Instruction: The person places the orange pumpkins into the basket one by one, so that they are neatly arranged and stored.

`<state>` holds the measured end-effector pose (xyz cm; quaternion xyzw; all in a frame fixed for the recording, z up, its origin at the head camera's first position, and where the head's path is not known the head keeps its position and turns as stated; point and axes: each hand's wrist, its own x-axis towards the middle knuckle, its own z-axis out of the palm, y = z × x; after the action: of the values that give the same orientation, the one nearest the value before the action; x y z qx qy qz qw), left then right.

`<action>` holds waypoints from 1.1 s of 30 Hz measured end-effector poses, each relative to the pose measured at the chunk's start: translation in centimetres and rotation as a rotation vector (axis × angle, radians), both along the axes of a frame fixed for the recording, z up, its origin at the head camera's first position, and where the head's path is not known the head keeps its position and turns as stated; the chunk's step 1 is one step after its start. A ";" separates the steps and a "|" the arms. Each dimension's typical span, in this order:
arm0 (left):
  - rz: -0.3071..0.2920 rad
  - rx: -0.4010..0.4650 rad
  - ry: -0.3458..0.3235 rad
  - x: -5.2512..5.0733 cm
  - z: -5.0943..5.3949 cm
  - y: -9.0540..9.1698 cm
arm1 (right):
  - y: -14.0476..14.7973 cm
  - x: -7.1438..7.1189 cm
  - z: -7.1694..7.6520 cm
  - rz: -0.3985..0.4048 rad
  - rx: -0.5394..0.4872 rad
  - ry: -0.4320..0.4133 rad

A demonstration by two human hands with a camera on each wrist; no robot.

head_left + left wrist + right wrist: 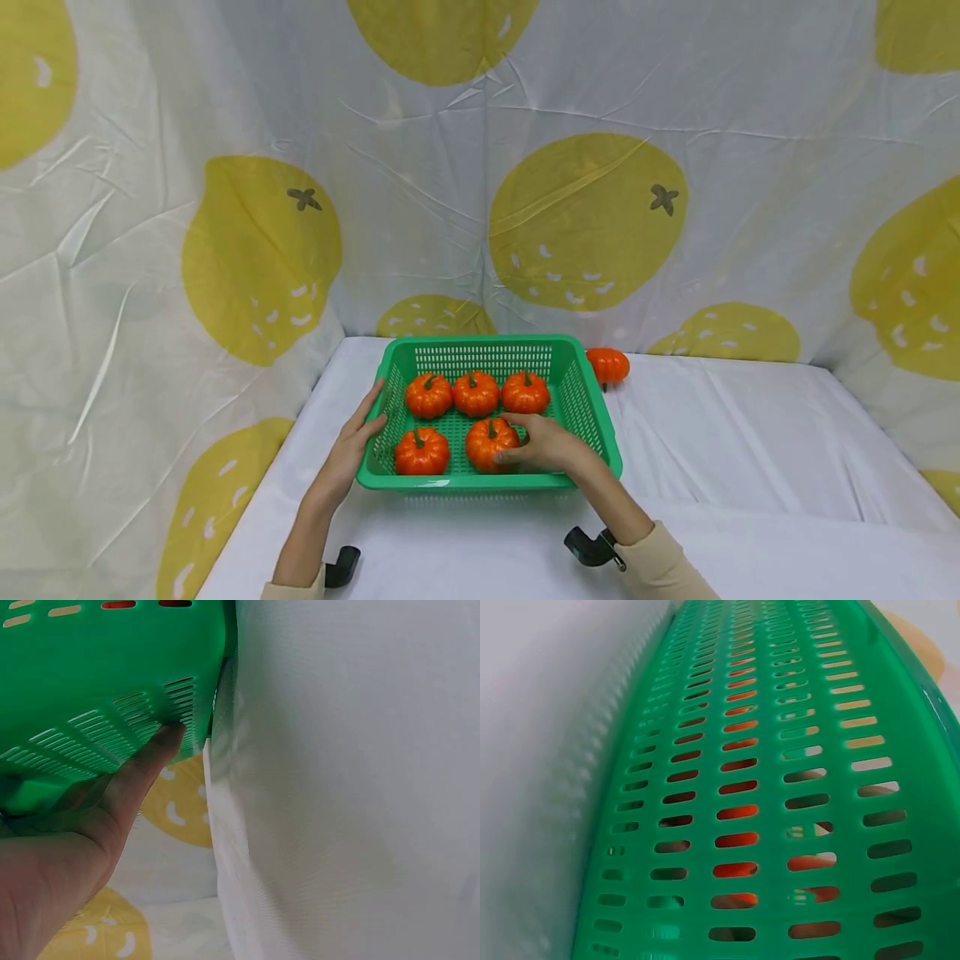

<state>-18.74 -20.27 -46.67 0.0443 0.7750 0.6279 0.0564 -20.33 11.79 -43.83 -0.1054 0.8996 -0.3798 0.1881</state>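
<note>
A green plastic basket [491,482] with slotted walls holds several small orange pumpkins: three in a back row and two in front. My left hand [351,450] grips the basket's left side, the thumb over the rim; in the left wrist view a finger [154,754] lies along the outer wall. Inside the basket, my right hand [546,443] holds the front right pumpkin [486,446] between thumb and fingers. The front left pumpkin [422,452] stands apart from it. In the right wrist view, the slotted wall [772,780] mostly hides the hand and pumpkins.
One more orange pumpkin [608,366] lies on the white-covered table [720,467], just outside the basket's back right corner. White curtains with yellow lemon prints [588,221] stand behind and beside the table.
</note>
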 end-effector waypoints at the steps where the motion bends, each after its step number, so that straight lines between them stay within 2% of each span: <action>1: 0.000 -0.001 -0.001 0.0 0.0 0.0 | -0.1 0.0 -0.1 0.001 -0.003 -0.002; 9: -0.003 -0.004 0.001 0.1 0.2 0.0 | -0.3 -0.2 -0.2 0.139 -0.050 0.014; 16: -0.006 0.001 0.003 0.0 0.1 0.0 | -0.3 -0.1 -0.3 0.104 -0.008 0.027; 22: -0.003 -0.008 0.001 -0.1 0.2 0.0 | -0.7 0.0 -0.4 0.123 0.118 0.124; 25: -0.003 -0.010 0.005 -0.2 0.2 0.0 | -0.7 0.0 -0.3 0.110 0.140 0.150; 29: -0.003 -0.010 -0.003 -0.1 0.2 0.0 | 0.3 -0.3 0.3 0.057 0.064 0.202; 33: -0.002 -0.008 -0.009 0.0 0.2 0.0 | 3.3 -0.7 1.6 0.010 -0.096 0.340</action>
<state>-18.74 -20.26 -46.46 0.0421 0.7772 0.6249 0.0608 -21.00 15.13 -42.28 -0.1814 0.8987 -0.3982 0.0299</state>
